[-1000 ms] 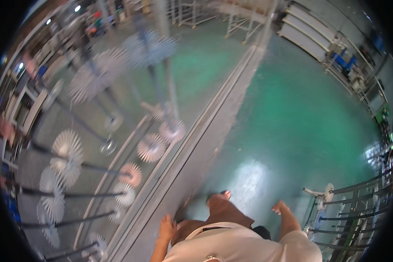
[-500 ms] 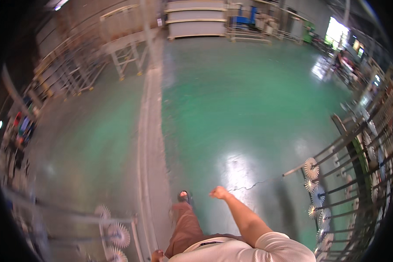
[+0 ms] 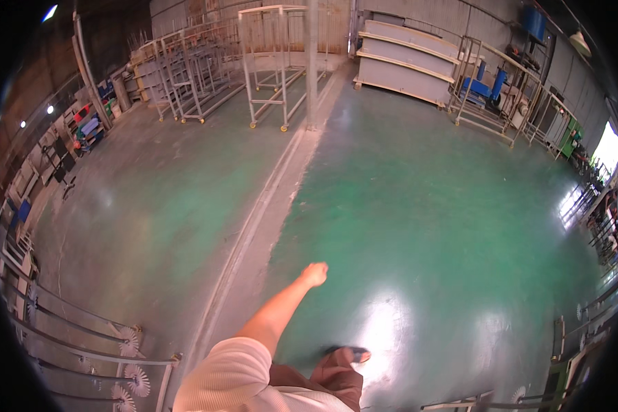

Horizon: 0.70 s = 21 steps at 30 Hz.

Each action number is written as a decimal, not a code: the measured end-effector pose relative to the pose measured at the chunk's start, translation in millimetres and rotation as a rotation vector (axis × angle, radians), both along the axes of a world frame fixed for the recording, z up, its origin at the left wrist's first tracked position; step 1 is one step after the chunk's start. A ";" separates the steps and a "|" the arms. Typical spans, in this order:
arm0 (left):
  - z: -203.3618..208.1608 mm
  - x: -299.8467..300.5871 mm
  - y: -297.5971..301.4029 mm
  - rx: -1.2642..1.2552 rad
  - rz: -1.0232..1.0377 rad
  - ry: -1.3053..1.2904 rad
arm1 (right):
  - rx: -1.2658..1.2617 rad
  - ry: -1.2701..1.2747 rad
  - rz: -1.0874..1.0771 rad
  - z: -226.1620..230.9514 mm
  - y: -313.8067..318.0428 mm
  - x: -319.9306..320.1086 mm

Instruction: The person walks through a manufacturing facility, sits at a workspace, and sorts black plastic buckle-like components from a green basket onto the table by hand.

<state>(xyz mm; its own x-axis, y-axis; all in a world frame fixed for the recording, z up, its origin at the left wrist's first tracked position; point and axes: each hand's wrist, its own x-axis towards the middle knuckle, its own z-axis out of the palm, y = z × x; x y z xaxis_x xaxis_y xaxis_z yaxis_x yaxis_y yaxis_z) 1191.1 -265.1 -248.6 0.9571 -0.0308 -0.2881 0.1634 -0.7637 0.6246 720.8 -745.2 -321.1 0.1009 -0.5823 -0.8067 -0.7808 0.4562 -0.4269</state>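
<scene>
The left hand [image 3: 314, 275] is hanging curled into a loose fist just below the frame's centre, over green floor [image 3: 419, 206]; the right hand is lying out of view, its grip impossible to tell. Pleated discs [image 3: 139, 380] are lining the lower left; a wheeled rack [image 3: 268, 102] is standing upper centre.

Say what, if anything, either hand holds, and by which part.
Left hand: nothing visibly held. Right hand: out of view, so cannot be told.

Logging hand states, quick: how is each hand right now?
Left hand: loosely closed, nothing visible in it.
Right hand: out of view, can't tell.
</scene>
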 end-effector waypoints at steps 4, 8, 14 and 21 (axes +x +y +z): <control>-3.7 117.6 -93.1 -0.368 -0.058 -0.278 | 0.029 -0.157 -0.229 -11.3 -62.4 47.4; -76.3 63.8 -128.4 0.062 -0.304 0.238 | 0.044 -0.248 0.079 -61.1 -162.6 136.2; -103.1 82.2 -194.8 0.494 -0.581 0.662 | -0.461 -0.305 0.653 59.1 -277.2 398.3; -132.9 312.6 -440.0 0.621 -0.731 0.374 | -0.141 -0.209 0.190 -8.3 -418.5 439.9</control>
<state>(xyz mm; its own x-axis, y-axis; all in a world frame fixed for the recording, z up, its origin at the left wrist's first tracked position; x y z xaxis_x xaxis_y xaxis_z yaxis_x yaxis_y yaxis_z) 1503.7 -705.1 -381.5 0.6102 -0.3131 -0.7278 -0.3679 -0.9255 0.0898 1160.7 -1163.8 -329.4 0.3736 -0.6414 -0.6701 -0.7355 0.2354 -0.6354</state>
